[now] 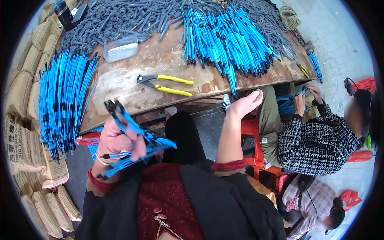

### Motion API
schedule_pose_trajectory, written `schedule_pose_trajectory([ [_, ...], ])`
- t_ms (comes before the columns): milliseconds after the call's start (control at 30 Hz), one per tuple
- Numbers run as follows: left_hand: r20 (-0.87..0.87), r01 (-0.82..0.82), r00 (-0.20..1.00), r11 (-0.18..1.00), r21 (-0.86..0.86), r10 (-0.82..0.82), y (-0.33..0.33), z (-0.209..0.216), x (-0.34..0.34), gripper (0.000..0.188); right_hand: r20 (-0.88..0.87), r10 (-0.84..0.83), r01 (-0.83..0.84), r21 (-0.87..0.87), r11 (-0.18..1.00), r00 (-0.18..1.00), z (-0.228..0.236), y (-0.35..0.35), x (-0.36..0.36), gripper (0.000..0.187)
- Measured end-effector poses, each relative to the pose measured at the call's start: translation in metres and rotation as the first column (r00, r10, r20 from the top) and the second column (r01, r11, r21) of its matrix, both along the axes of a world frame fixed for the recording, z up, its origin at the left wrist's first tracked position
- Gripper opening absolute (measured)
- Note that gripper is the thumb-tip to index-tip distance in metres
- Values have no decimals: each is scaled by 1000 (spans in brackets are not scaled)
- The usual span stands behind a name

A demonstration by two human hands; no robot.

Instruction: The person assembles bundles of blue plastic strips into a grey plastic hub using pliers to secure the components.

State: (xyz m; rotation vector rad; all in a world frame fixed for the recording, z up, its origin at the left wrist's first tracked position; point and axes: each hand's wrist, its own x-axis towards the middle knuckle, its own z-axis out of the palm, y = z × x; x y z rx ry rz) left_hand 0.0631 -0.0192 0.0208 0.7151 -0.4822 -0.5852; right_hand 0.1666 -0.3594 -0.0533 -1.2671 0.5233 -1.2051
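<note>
The left hand (118,138) has its fingers curled tight around a small bunch of thin, bright blue plastic sticks with black ends (154,143), held in front of the body, just off the near edge of the table. The sticks in the bunch point different ways, and some are blurry. The right hand (245,105) is up near the table edge with its fingers stretched out close together; I cannot tell if it pinches anything. Just above it, a big heap of the same blue sticks (228,42) lies on the brown wooden table (120,85), and a few poke past the edge. Another heap of blue sticks (64,96) hangs over the table's left side. Between the heaps lie pliers with yellow handles and a dark metal head (172,91). Behind them sits a clear plastic box (121,49), and a wide pile of small grey tube-shaped parts (132,22) covers the back. Big brown paper sacks (26,148) are stacked on the left. On the right, a person in a black and white checked jacket (316,142) holds blue sticks too, next to a red stool (251,129).
</note>
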Motion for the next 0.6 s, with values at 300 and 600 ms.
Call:
schedule_pose_trajectory([
  [300, 80, -388, 922, 893, 229, 379, 2, -9, 23, 18, 163, -93, 80, 85, 993, 982, 34, 7, 78, 41],
  [600, 49, -468, 882, 857, 219, 469, -4, -15, 35, 13, -113, -186, 54, -705, 707, 976, 67, 16, 66, 27],
])
